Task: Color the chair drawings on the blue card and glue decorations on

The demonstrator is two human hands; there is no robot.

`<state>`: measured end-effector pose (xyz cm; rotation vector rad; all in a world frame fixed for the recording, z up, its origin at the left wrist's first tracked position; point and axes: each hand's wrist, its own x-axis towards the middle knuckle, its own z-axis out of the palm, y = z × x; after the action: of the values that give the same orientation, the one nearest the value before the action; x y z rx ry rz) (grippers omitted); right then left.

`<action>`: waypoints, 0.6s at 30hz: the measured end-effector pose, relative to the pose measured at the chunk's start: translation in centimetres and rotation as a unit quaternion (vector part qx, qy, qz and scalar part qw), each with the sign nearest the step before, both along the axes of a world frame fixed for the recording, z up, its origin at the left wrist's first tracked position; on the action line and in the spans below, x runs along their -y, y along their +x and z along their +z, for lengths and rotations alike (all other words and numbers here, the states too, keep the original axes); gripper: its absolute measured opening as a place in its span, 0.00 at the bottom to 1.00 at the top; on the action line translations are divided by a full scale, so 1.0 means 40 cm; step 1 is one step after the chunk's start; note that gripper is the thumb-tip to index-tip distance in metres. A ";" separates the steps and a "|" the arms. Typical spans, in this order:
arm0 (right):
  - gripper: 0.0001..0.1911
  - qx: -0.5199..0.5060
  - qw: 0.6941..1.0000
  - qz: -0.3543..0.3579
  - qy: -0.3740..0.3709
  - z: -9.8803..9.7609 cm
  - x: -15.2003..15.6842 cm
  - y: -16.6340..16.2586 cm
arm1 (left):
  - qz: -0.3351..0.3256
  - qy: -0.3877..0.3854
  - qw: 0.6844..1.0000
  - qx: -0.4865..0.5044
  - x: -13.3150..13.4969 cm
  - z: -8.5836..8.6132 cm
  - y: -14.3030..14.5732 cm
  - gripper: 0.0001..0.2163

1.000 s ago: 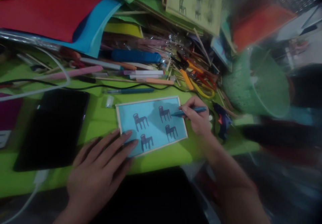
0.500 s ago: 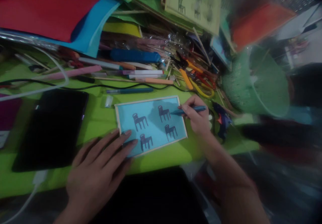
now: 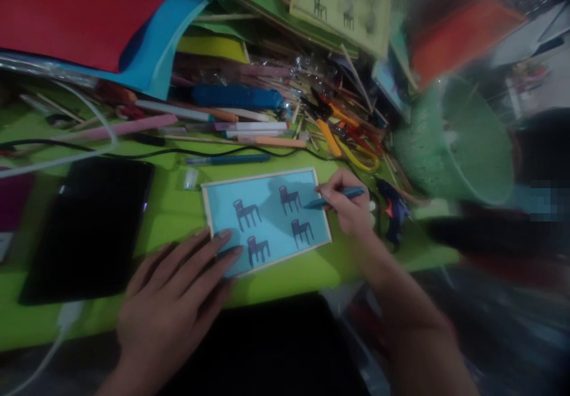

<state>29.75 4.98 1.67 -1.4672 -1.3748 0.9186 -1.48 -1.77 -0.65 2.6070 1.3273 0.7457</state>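
Note:
A light blue card (image 3: 267, 197) with several dark chair drawings and a pale border lies on the lime green table top (image 3: 178, 218). My left hand (image 3: 178, 301) rests flat, fingers spread, with its fingertips on the card's lower left corner. My right hand (image 3: 350, 206) is closed on a blue pen (image 3: 338, 197). The pen's tip touches the card close to the upper right chair.
A black tablet (image 3: 89, 227) lies left of the card, with a white cable (image 3: 57, 325) below it. Behind the card are a blue pen (image 3: 227, 160), markers, sticks, orange-handled pliers (image 3: 329, 129) and coloured paper sheets (image 3: 89, 22). A green bucket (image 3: 454, 146) stands at right.
The pen tip shifted slightly left toward the upper right chair half a second ago, then back right. My left hand has stayed put on the card.

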 end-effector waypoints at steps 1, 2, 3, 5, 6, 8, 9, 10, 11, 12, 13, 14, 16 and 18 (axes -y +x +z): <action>0.11 -0.002 1.000 0.000 0.002 0.001 0.000 -0.001 | 0.003 -0.001 1.000 0.000 0.000 0.000 0.000 0.19; 0.11 -0.003 1.000 -0.002 0.004 0.001 0.000 -0.002 | 0.005 -0.002 1.000 -0.001 0.000 -0.001 0.000 0.19; 0.11 -0.004 1.000 -0.004 0.004 0.001 0.000 -0.002 | 0.006 -0.003 1.000 -0.001 0.000 -0.001 0.000 0.19; 0.12 -0.003 1.000 -0.006 -0.001 0.000 0.000 -0.002 | 0.006 -0.002 1.000 -0.001 0.000 -0.001 0.000 0.20; 0.12 -0.001 1.000 -0.005 -0.003 -0.001 0.000 -0.001 | 0.005 -0.002 1.000 0.000 0.001 -0.001 0.000 0.19; 0.12 0.001 1.000 0.001 -0.004 -0.002 0.000 0.000 | 0.001 -0.002 1.000 -0.001 0.001 -0.001 0.000 0.19; 0.12 0.001 1.000 0.004 -0.001 -0.002 0.000 0.000 | -0.002 0.000 1.000 -0.002 0.001 0.000 -0.001 0.19; 0.12 -0.001 1.000 0.005 0.001 -0.001 0.000 0.000 | -0.003 0.002 1.000 -0.003 0.001 0.000 -0.001 0.19; 0.12 -0.002 1.000 0.005 0.003 0.000 0.000 0.000 | -0.006 0.002 1.000 -0.004 0.001 -0.001 -0.001 0.19; 0.12 -0.002 1.000 0.001 0.004 0.001 0.001 0.000 | -0.008 0.004 1.000 -0.005 0.001 -0.001 -0.002 0.20; 0.11 -0.001 1.000 -0.003 0.002 0.001 0.001 -0.001 | -0.010 0.005 1.000 -0.006 0.000 -0.001 -0.002 0.20; 0.12 0.000 1.000 -0.006 -0.002 0.002 0.002 -0.002 | -0.009 0.005 1.000 -0.006 0.000 -0.001 -0.002 0.20; 0.12 0.002 1.000 -0.007 -0.007 0.002 0.002 -0.002 | -0.007 0.002 1.000 -0.006 -0.001 -0.002 -0.002 0.19; 0.12 0.002 1.000 -0.002 -0.003 0.001 0.002 -0.002 | -0.005 0.003 1.000 -0.003 -0.002 -0.002 -0.002 0.19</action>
<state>29.69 4.88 1.71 -1.4776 -1.3725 0.9190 -1.58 -1.70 -0.74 2.6214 1.3151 0.7420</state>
